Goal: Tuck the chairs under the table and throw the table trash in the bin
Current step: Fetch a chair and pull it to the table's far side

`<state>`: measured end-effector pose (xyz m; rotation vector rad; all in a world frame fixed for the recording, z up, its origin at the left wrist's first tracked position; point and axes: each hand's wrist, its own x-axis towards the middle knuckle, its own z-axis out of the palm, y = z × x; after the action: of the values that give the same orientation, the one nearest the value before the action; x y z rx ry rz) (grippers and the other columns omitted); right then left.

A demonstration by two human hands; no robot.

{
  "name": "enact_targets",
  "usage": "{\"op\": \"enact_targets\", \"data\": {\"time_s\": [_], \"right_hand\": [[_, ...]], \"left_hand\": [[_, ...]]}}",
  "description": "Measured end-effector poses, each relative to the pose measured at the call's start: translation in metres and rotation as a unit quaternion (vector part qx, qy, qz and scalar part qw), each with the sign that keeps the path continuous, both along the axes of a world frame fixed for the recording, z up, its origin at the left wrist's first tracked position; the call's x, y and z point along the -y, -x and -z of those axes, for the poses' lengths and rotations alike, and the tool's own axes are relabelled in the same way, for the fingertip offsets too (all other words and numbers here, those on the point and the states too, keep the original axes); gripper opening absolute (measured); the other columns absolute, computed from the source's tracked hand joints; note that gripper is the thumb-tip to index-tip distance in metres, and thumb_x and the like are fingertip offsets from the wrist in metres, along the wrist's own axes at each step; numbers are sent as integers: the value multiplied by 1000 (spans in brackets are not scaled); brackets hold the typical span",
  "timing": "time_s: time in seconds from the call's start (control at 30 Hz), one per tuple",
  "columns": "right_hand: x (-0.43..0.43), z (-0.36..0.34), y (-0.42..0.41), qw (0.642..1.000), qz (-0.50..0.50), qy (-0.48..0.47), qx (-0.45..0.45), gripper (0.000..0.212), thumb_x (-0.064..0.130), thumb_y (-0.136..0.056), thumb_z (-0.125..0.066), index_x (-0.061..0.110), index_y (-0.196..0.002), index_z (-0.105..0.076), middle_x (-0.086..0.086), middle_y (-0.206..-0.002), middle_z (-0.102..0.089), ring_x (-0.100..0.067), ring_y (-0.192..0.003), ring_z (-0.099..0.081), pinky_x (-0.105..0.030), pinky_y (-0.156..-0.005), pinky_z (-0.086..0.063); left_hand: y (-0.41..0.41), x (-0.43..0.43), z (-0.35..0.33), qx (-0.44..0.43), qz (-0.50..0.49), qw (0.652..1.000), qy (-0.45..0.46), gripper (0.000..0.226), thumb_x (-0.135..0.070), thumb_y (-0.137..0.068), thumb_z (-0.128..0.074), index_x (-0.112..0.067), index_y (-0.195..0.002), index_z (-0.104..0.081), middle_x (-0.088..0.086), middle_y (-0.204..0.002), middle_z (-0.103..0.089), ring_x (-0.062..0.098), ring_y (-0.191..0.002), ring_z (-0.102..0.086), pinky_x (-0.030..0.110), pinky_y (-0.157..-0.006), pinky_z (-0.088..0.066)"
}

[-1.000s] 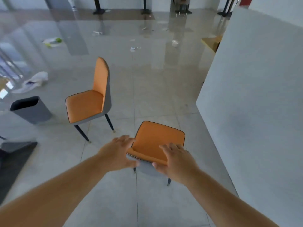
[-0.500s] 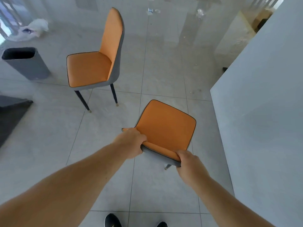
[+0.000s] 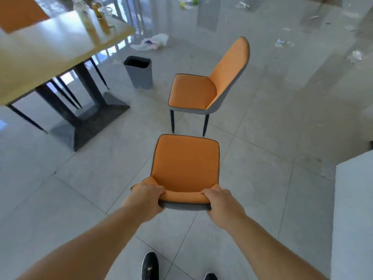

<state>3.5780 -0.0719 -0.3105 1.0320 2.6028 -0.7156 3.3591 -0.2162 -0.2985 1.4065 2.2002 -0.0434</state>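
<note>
**Both hands on the near chair, ready to steer it to the surface**

The left hand (image 3: 148, 201) and the right hand (image 3: 220, 203) are each clenched over the top edge of the near chair (image 3: 186, 164), one at each corner of its backrest, fingers curled over to the orange front. Gripping both corners gives control of the chair's heading as well as its travel, which a single middle grip would not. Its seat points straight away from the hands; its legs are hidden beneath it, so whether it is lifted or standing on the floor cannot be told.

The surface (image 3: 46, 49) lies ahead and well to the left of the hands, on a dark pedestal base (image 3: 90, 122); the chair must be swung leftward to face it. On the surface's far end stand some cups or bottles (image 3: 101, 17), blurred, probably the trash to be thrown away.

A second chair (image 3: 207, 83) stands just beyond the held one, its seat facing left toward the surface, not yet tucked in. The bin (image 3: 139, 71) stands on the floor ahead-left of the hands, between the second chair and the pedestal base, near enough to the surface for the later disposal. I judge the task to be at an early stage: neither chair is under the surface.
</note>
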Motion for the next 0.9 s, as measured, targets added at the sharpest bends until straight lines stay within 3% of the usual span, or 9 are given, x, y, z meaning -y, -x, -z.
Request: {"op": "enact_targets", "data": {"time_s": [0.1, 0.2, 0.37, 0.43, 0.57, 0.73, 0.9], "right_hand": [[11, 2, 35, 996, -87, 7, 2, 46, 14, -94, -55, 40, -132, -54, 6, -118, -53, -23, -113, -45, -44, -88, -52], [26, 4, 70, 985, -173, 10, 9, 47, 13, -93, -54, 40, -132, -54, 5, -117, -52, -24, -113, -44, -44, -87, -51], [80, 4, 139, 955, -297, -2, 18, 48, 12, -94, -53, 41, -133, -52, 6, -122, -52, -24, -115, -44, -45, -89, -52], [102, 3, 168, 941, -338, -10, 20, 50, 10, -94, -50, 41, -134, -52, 5, -123, -52, -25, -117, -44, -45, -89, -52], [129, -1, 232, 915, -401, -25, 33, 51, 12, -96, -51, 39, -139, -49, 4, -130, -51, -23, -120, -43, -43, -90, -52], [138, -4, 316, 896, -435, -64, 62, 50, 16, -96, -52, 41, -138, -47, 3, -134, -51, -24, -119, -45, -43, -88, -52], [128, -6, 403, 898, -426, -89, 66, 51, 14, -94, -51, 40, -138, -47, 4, -136, -50, -26, -120, -45, -39, -85, -47]], "left_hand": [[6, 49, 0, -2, -90, 996, -2, 27, -39, -91, -67, -38, -76, -45, -13, -89, -54, 12, -88, -51, 26, -71, -40], [3, 95, 2, -16, -173, 985, -11, 20, -45, -92, -66, -40, -86, -47, -15, -93, -53, 11, -92, -48, 27, -75, -39], [10, 178, 6, -18, -307, 951, -3, 18, -45, -92, -61, -42, -92, -43, -10, -98, -51, 17, -96, -48, 37, -83, -50], [21, 206, 6, -9, -344, 939, 6, 19, -45, -91, -60, -41, -92, -41, -10, -100, -51, 17, -95, -46, 37, -79, -48], [54, 244, 6, 7, -384, 923, 9, 18, -49, -92, -58, -41, -105, -49, -11, -102, -51, 15, -92, -47, 33, -74, -44], [119, 257, 9, 24, -406, 914, -13, 23, -51, -92, -61, -41, -111, -53, -12, -103, -57, 14, -93, -54, 36, -78, -55], [198, 247, 10, 15, -405, 913, -37, 23, -48, -94, -61, -38, -114, -54, -10, -101, -56, 14, -92, -56, 30, -66, -46]]}}
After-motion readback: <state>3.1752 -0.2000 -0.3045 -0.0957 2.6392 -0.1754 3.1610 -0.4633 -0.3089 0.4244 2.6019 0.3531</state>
